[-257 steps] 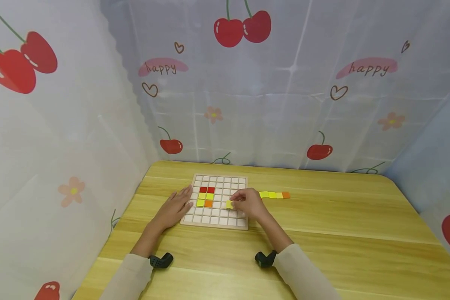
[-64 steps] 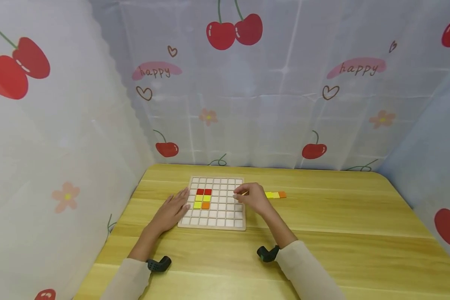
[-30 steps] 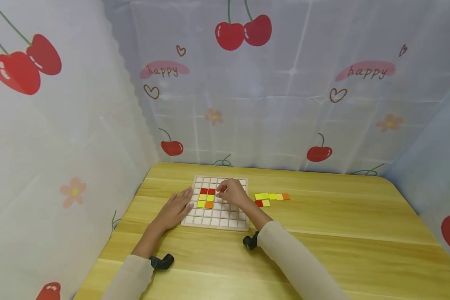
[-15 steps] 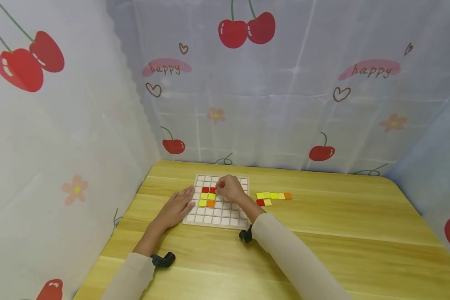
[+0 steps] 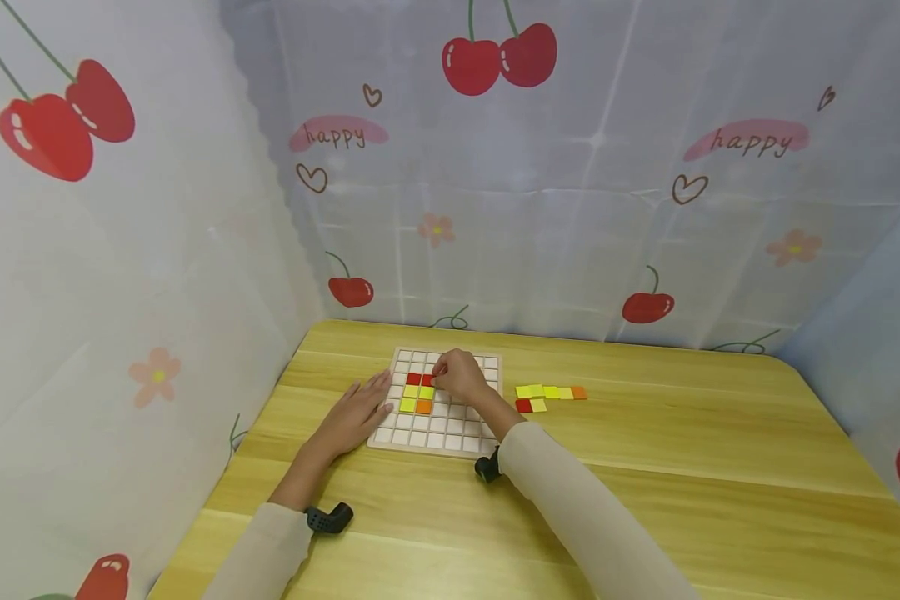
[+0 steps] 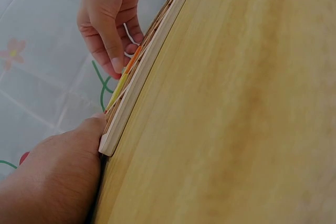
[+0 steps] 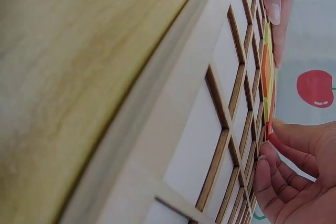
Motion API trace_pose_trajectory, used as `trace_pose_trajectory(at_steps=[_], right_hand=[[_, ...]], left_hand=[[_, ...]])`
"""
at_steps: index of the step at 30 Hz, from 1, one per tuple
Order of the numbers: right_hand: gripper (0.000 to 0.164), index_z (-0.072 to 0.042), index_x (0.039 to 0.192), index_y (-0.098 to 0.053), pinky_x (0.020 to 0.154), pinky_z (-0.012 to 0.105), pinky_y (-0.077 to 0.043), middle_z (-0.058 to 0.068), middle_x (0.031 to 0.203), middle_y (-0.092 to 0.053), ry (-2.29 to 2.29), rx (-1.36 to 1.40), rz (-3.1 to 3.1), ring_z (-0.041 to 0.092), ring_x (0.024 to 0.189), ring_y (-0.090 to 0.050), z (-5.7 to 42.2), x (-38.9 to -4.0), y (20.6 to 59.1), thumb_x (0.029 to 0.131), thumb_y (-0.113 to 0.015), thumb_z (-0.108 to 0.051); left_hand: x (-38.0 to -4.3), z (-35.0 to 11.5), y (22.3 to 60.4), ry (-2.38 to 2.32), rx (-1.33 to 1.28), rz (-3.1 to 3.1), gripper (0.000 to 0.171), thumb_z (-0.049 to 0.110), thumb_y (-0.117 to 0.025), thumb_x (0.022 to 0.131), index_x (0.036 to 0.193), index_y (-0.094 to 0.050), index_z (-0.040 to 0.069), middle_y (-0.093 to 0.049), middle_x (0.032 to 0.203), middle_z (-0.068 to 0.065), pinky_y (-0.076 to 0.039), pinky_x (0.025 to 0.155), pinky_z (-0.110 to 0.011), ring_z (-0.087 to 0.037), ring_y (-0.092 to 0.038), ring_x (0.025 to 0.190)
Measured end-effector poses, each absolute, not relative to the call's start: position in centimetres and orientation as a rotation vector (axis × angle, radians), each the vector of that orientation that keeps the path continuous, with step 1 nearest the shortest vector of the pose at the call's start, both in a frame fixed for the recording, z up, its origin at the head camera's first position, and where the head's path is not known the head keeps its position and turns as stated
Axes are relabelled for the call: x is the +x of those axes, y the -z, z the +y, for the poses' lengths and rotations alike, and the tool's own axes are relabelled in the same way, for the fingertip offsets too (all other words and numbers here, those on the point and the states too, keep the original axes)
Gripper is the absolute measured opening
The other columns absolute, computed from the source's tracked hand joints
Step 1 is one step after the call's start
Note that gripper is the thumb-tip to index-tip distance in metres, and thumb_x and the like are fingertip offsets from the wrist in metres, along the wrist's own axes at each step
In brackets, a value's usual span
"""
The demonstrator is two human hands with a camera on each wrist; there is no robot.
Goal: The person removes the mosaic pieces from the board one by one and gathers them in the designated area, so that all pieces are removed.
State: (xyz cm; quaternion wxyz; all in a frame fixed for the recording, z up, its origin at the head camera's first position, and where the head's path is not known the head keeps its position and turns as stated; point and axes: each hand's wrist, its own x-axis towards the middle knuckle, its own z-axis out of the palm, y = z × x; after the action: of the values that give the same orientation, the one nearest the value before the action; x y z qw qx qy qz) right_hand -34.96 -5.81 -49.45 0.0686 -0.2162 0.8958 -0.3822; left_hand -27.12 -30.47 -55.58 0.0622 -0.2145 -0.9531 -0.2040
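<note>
A square grid board [image 5: 435, 451] lies on the table, with a small block of red, yellow and orange square tiles in its left half. My left hand [image 5: 354, 412] lies flat with its fingers along the board's left edge; the left wrist view has its thumb side at the board's corner. Over the board, my right hand [image 5: 461, 379] bends down to the right-hand red tile [image 5: 427, 380]. In the right wrist view, thumb and forefinger meet at that red tile's edge [image 7: 270, 128]. The other red tile [image 5: 414, 379] sits beside it. Below are yellow tiles [image 5: 427, 392] and an orange tile [image 5: 423, 407].
Right of the board, a row of yellow tiles [image 5: 551, 392] ends in an orange tile [image 5: 579, 392]. Just below that row lie a red tile [image 5: 523, 406] and a pale yellow tile [image 5: 539, 406]. A cherry-print curtain [image 5: 510, 208] stands behind the wooden table [image 5: 682, 417].
The yellow tile earlier in my right hand has left it. That hand went to the board's right side, then left to the red tile. My left hand stays at the board's edge.
</note>
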Motion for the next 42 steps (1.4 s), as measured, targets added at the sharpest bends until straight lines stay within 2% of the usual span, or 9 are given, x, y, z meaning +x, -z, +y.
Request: trace_pose_trajectory(at_steps=[5, 12, 25, 32, 42], right_hand=[[0.005, -0.004, 0.094, -0.075, 0.063, 0.030, -0.051, 0.006, 0.085, -0.069, 1.087, -0.631, 2.717, 0.018, 0.072, -0.062, -6.0, -35.1, 49.4, 0.091, -0.076, -0.008], [0.010, -0.005, 0.098, -0.072, 0.066, 0.032, -0.051, 0.004, 0.087, -0.066, 1.025, -0.623, 2.756, 0.018, 0.075, -0.059, -6.2, -35.1, 49.7, 0.095, -0.073, -0.014], [0.004, -0.002, 0.089, -0.072, 0.063, 0.025, -0.049, 0.003, 0.080, -0.067, 1.290, -0.690, 2.711, 0.015, 0.071, -0.059, -6.2, -35.2, 50.4, 0.091, -0.075, -0.003], [0.005, 0.000, 0.092, -0.075, 0.063, 0.025, -0.050, 0.004, 0.080, -0.069, 1.365, -0.663, 2.687, 0.015, 0.072, -0.061, -5.8, -35.2, 50.5, 0.092, -0.073, -0.004], [0.006, -0.004, 0.087, -0.076, 0.060, 0.026, -0.049, 0.004, 0.079, -0.069, 1.492, -0.604, 2.611, 0.018, 0.070, -0.060, -4.9, -34.4, 50.3, 0.091, -0.073, 0.000]], left_hand=[[-27.1, -30.5, 55.4, 0.608, -0.654, -2.888, 0.062, 0.038, -0.042, 0.110, 0.159, -0.029, 0.003, -0.026, 0.166, -0.011, -0.016, 0.122, -0.059, -0.030, -0.025, 0.153], [-27.1, -30.6, 55.4, 0.610, -0.645, -2.908, 0.062, 0.040, -0.041, 0.110, 0.160, -0.027, 0.005, -0.023, 0.167, -0.008, -0.014, 0.123, -0.056, -0.027, -0.022, 0.154], [-27.1, -30.4, 55.4, 0.616, -0.626, -2.914, 0.062, 0.039, -0.042, 0.110, 0.160, -0.027, 0.005, -0.023, 0.166, -0.009, -0.014, 0.123, -0.057, -0.028, -0.022, 0.154], [-27.3, -30.3, 55.3, 0.595, -0.605, -2.931, 0.063, 0.040, -0.041, 0.110, 0.160, -0.026, 0.007, -0.023, 0.167, -0.007, -0.013, 0.123, -0.055, -0.026, -0.021, 0.154], [-27.2, -30.4, 55.5, 0.609, -0.648, -2.882, 0.062, 0.037, -0.044, 0.110, 0.159, -0.030, 0.002, -0.027, 0.165, -0.012, -0.016, 0.122, -0.058, -0.031, -0.026, 0.152]])
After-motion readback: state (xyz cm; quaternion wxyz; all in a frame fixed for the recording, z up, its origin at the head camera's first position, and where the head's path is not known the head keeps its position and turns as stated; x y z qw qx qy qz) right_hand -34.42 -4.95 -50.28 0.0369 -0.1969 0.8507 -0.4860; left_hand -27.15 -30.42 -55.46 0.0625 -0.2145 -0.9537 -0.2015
